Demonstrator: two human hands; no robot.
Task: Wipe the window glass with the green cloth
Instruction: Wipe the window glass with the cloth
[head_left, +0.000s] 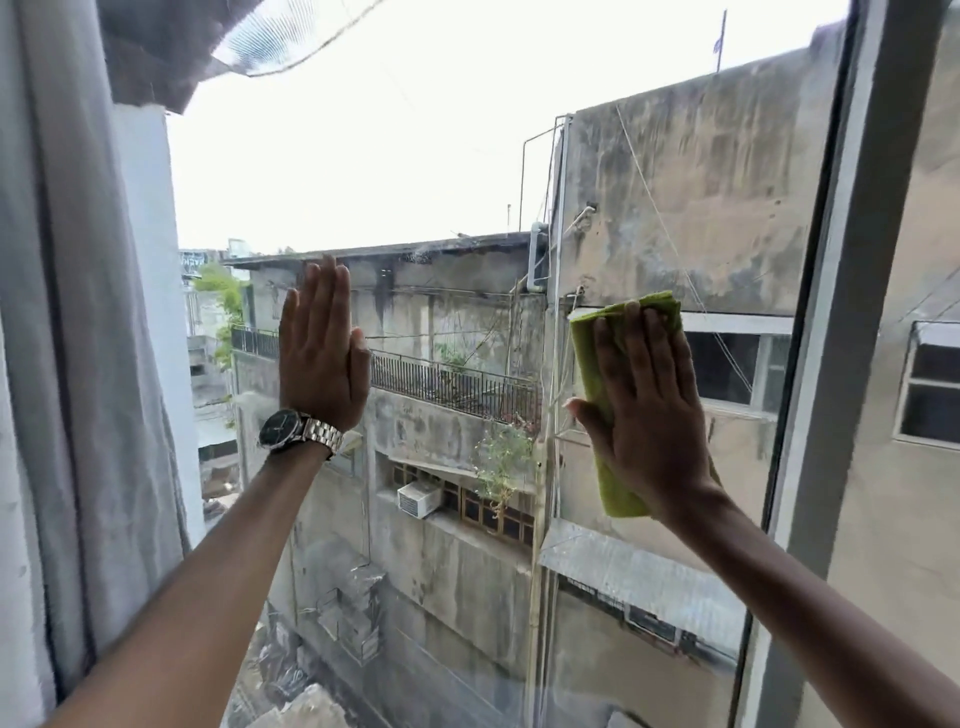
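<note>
The window glass (441, 171) fills the middle of the head view, with weathered buildings behind it. My right hand (649, 410) lies flat on the glass at the right and presses a folded green cloth (589, 358) against the pane. The cloth sticks out above my fingertips and below my palm. My left hand (322, 353) rests flat on the glass at the left, fingers together and pointing up, with nothing in it. A metal wristwatch (298, 431) sits on the left wrist.
A grey curtain (78, 338) hangs along the left side of the window. A grey window frame post (836, 312) runs down the right side, close to the cloth, with another pane beyond it.
</note>
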